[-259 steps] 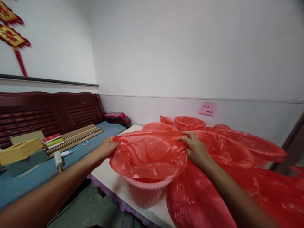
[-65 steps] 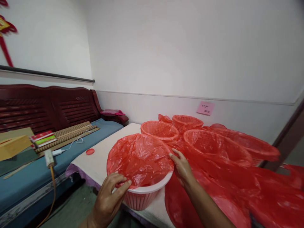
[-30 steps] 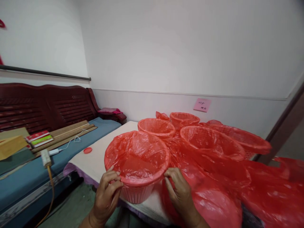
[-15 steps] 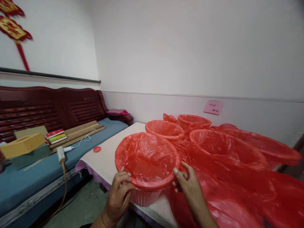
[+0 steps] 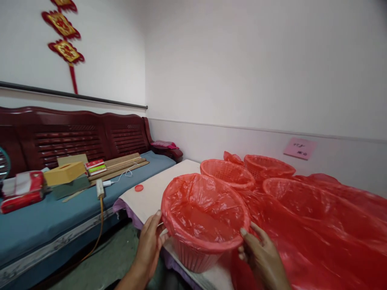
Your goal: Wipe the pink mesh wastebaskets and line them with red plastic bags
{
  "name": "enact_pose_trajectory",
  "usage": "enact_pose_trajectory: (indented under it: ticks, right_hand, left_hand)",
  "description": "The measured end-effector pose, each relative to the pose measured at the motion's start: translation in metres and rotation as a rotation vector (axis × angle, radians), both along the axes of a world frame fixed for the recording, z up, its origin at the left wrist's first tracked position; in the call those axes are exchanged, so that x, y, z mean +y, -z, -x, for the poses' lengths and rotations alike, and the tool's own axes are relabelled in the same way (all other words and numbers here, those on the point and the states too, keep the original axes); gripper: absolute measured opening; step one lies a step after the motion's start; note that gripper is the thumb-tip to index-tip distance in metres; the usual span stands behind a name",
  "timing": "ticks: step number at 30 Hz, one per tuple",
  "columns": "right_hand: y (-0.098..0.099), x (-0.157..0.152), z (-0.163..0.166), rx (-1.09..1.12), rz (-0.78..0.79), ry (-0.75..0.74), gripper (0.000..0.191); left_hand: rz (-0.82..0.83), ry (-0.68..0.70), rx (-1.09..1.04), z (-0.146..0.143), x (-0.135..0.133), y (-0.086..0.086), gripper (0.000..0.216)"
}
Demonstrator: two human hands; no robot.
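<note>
A red plastic wastebasket with ribbed sides stands near the table's front edge. A thin red plastic bag lines it, its edge folded over the rim. My left hand grips the basket's left side, thumb near the rim and fingers partly hidden against the wall. On the right side of the rim, my right hand holds basket and bag edge between thumb and forefinger, its other fingers curled below.
More bag-lined red baskets and loose red plastic crowd the table's right and back. A small red ring lies on the table cover. At left, a wooden bench holds a yellow box and a power strip.
My view has turned left. My left hand has moved from the front of the rim round to the basket's left side. My right hand stays at the right rim.
</note>
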State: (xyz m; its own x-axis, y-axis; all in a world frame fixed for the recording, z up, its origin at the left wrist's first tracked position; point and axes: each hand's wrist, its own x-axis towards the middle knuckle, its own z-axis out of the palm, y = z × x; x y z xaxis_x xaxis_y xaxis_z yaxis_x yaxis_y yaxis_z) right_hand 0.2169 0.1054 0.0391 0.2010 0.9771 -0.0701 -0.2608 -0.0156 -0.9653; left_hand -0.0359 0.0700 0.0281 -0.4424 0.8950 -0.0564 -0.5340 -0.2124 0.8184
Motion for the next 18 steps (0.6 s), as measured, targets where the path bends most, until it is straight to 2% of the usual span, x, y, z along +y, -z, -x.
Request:
enact_pose_trajectory:
  ticks: [2,5,7,9,11,12,13,14,16,18]
  right_hand:
    - [0.005,0.003,-0.001,-0.001,0.015,-0.018,0.077]
    - [0.010,0.006,-0.010,-0.065,0.033,-0.045,0.081]
    - [0.007,0.007,-0.022,-0.220,0.003,0.004,0.081]
    - [-0.004,0.007,-0.035,-0.454,-0.110,0.129,0.076]
    - [-0.022,0.006,-0.042,-0.657,-0.271,0.260,0.064]
    - [-0.034,0.006,-0.041,-0.725,-0.347,0.276,0.056]
    - [-0.046,0.006,-0.037,-0.776,-0.407,0.244,0.049]
    - [-0.057,0.007,-0.029,-0.821,-0.459,0.152,0.043]
    - [-0.076,0.010,-0.005,-0.943,-0.502,-0.136,0.037]
    - [-0.084,0.017,0.023,-1.051,-0.511,-0.426,0.038]
  left_hand:
    - [0.025,0.120,-0.070,-0.001,0.002,-0.010,0.039]
    - [-0.001,0.220,-0.080,-0.001,0.005,-0.014,0.024]
    - [-0.021,0.255,-0.088,-0.001,0.006,-0.012,0.017]
    - [-0.032,0.278,-0.106,-0.003,0.005,-0.010,0.016]
    - [-0.055,0.321,-0.124,-0.006,0.003,-0.008,0.018]
    - [-0.070,0.345,-0.134,-0.009,0.002,-0.008,0.019]
    - [-0.085,0.367,-0.145,-0.012,0.000,-0.008,0.021]
    - [-0.102,0.384,-0.156,-0.016,-0.002,-0.009,0.022]
    - [-0.129,0.409,-0.179,-0.026,-0.008,-0.009,0.025]
    - [-0.138,0.436,-0.199,-0.035,-0.013,-0.007,0.027]
